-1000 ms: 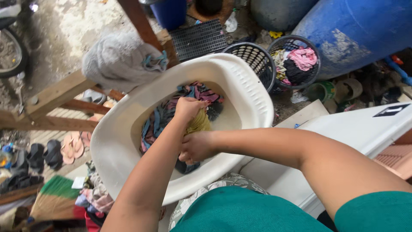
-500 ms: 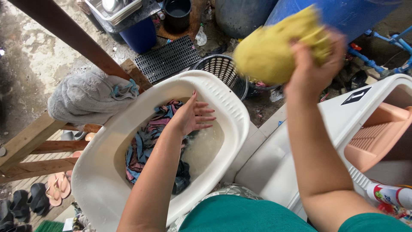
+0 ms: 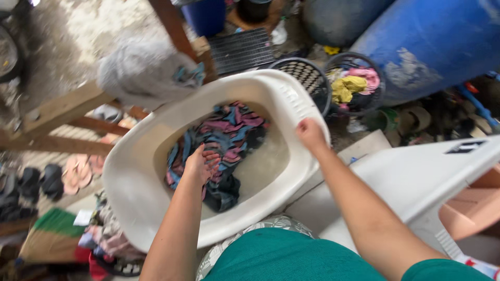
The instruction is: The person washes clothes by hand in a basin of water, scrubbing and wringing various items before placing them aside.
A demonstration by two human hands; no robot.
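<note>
Yellow cloth (image 3: 348, 87) now in basket (image 3: 376, 66); right hand (image 3: 309, 132) on basin (image 3: 291, 99) rim.

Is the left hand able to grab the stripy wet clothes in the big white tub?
Probably yes. The left hand is open and already down on the striped pink-and-blue wet clothes inside the white plastic tub, with nothing in between.

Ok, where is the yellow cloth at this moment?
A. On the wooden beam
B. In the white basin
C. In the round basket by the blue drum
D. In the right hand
C: the yellow cloth lies on the clothes in the basket beside the blue drum, while the right hand rests on the basin rim, holding nothing.
</note>
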